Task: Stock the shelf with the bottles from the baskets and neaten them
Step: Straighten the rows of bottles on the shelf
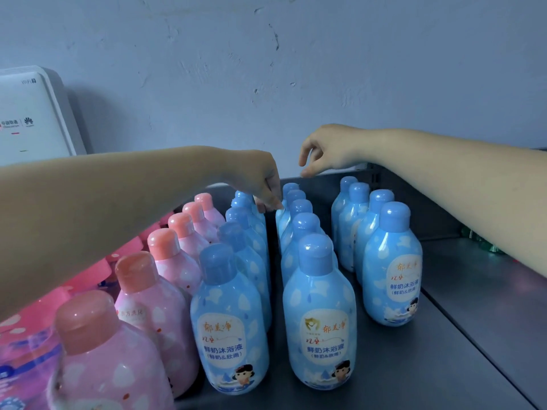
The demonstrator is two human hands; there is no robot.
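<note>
A white router box stands against the wall at far left. Below it, pink packages lie beside a row of pink bottles, all upright with caps up, running from front to back of the grey metal shelf. Next come three rows of blue bottles, also upright, their printed labels facing forward.

The left hand reaches over the pink row to the back of the shelf, fingers curled down between the first and second blue rows; they touch the caps there, but I cannot tell whether they pinch one.

The right hand hovers above the rear of the middle blue row, fingers loosely curled, thumb and forefinger apart, holding nothing.
</note>
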